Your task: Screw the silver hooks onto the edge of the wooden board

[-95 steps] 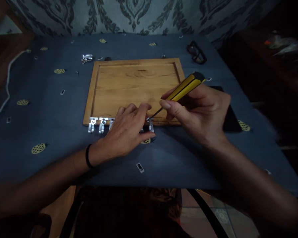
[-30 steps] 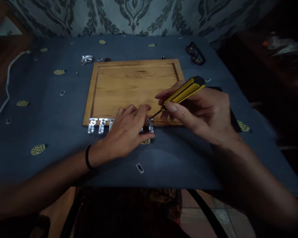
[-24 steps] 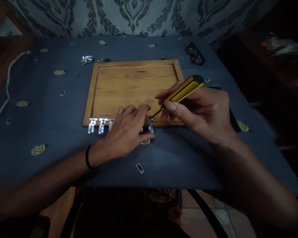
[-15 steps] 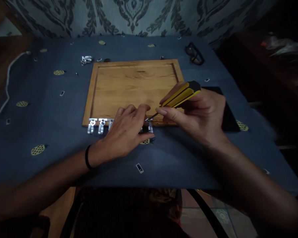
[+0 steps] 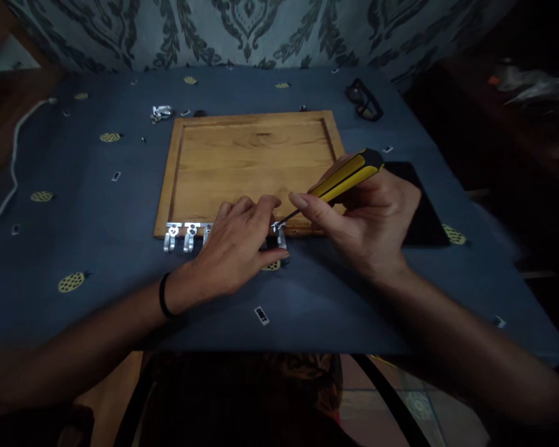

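Screwdriver point(image 5: 347, 179) turned slightly | held between right fingers point(image 5: 323, 212) | left fingers point(image 5: 262, 214) over metal hooks point(image 5: 192, 230), grip unclear

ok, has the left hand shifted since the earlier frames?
No, no visible shift either way: the left hand covers the same stretch of the board's near edge, with the same hooks showing on its left.
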{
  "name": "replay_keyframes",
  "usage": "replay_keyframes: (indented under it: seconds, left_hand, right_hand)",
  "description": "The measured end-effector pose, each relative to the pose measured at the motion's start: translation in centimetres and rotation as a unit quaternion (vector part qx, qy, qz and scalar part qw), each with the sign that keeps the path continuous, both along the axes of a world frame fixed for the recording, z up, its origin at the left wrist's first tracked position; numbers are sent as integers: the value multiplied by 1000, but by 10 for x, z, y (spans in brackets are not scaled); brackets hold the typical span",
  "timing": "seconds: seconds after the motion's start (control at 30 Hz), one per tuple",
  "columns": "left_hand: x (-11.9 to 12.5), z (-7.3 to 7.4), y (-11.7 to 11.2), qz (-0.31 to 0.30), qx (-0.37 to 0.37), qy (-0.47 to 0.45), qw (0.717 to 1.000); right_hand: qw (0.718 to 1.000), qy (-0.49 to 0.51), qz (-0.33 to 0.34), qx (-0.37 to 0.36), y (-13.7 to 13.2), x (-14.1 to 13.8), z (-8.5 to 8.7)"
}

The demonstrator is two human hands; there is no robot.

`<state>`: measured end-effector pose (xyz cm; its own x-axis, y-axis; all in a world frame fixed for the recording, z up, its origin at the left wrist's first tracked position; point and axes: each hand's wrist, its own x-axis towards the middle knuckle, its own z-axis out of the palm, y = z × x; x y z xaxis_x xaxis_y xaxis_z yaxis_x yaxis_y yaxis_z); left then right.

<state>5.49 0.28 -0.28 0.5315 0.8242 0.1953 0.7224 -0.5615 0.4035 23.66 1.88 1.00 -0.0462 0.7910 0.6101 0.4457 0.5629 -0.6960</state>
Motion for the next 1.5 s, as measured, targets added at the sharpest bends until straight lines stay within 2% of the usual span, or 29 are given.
replay_keyframes:
  seconds: [0.17, 0.33, 0.53, 0.77, 1.1, 1.37, 1.5]
  left_hand:
    - [1, 1, 0, 1, -2, -4, 1000]
    - [0, 2, 0, -1, -10, -6, 1000]
    - [0, 1, 0, -1, -13, -5, 1000]
    - [0, 3, 0, -4, -13, -5, 1000]
    - [0, 2, 0, -5, -10, -1, 1000]
    - [0, 1, -1, -7, -4, 1, 1000]
    - [0, 1, 0, -7, -8, -1, 1000]
  right_hand:
    - [999, -21, -16, 18, -3, 1, 1]
    - [992, -38, -15, 117, -9, 10, 5]
    - [1000, -9, -12, 20, -7, 10, 5]
    - [998, -53, -13, 5, -5, 8, 5]
    - [998, -60, 5, 8, -1, 10, 1]
    - [998, -38, 43, -28, 3, 13, 2]
    - [994, 17, 84, -69, 2, 9, 6]
